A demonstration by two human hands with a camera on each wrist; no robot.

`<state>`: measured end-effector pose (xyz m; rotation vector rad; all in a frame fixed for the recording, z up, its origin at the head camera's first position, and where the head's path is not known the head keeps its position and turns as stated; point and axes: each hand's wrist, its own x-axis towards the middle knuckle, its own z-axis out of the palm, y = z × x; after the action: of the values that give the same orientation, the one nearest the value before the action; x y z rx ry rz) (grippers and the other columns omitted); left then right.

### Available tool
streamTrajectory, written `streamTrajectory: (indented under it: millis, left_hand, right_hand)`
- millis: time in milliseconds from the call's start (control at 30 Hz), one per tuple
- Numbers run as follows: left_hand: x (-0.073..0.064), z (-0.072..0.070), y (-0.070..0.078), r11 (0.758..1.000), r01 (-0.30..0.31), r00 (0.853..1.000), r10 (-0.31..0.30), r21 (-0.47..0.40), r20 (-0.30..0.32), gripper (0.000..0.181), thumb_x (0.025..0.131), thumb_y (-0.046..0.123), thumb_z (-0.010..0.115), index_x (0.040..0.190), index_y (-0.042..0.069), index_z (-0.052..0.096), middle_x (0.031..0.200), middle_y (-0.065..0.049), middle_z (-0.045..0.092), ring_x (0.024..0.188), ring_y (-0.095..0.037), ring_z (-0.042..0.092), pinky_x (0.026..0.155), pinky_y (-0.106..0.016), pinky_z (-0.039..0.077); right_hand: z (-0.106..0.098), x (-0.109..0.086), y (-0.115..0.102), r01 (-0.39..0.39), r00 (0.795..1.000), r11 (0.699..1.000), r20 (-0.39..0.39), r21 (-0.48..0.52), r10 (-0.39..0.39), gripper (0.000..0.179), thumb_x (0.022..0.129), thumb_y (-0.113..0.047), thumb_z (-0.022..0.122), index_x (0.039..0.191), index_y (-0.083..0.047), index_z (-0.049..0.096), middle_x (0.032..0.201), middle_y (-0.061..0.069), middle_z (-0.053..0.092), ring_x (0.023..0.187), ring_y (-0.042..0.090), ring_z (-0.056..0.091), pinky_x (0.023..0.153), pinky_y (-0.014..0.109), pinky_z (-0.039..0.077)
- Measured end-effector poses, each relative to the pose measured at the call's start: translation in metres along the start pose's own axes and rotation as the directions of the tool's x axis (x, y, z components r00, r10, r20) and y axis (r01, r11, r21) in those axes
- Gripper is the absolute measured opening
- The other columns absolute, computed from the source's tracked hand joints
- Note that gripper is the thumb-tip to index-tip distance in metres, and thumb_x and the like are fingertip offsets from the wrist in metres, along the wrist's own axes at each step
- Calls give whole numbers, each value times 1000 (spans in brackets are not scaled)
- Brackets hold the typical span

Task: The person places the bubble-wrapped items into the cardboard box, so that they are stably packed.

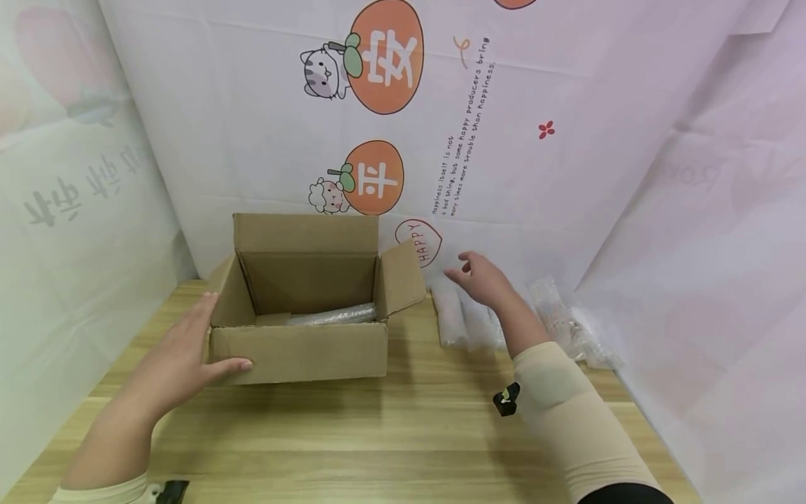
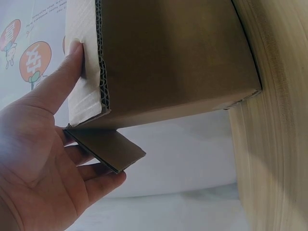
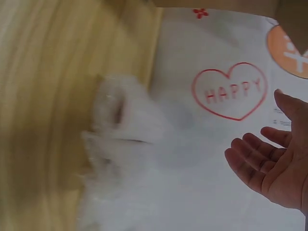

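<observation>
Right of the cardboard box (image 1: 299,353), whose near left corner the left hand (image 1: 175,355) pinched, plastic-wrapped rolls (image 1: 450,318) lay near the right hand (image 1: 483,280), empty with fingers parted, and seemed light, soft and rather slippery, probably best held round their middles

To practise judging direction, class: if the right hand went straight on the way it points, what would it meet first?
Probably the flat white printed backdrop, near its red heart outline; how far it lies from the right hand is unclear.
</observation>
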<state>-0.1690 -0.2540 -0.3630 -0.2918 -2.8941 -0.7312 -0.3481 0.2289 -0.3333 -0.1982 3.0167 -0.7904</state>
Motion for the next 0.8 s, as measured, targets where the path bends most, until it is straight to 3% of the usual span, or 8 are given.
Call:
streamTrajectory:
  millis: [400,800]
  left_hand:
    - [2,1,-3,1000,-5,1000,4,-3,-6,128,74,73,67,158,12,-8,163,-23,-2,144,-54,12,108,-74,19]
    - [1,1,-3,1000,-11,1000,11,-12,-8,127,75,72,68,158,12,-8,163,-23,-3,144,-54,11,109,-74,18]
  right_hand:
    - [49,1,21,-85,991,985,91,-148,99,77,96,-55,53,146,1,38,144,27,46,132,43,46,107,56,42]
    - [77,3,31,-158,971,954,133,-255,196,89,94,-56,56,150,7,27,149,34,34,133,50,41,109,59,39]
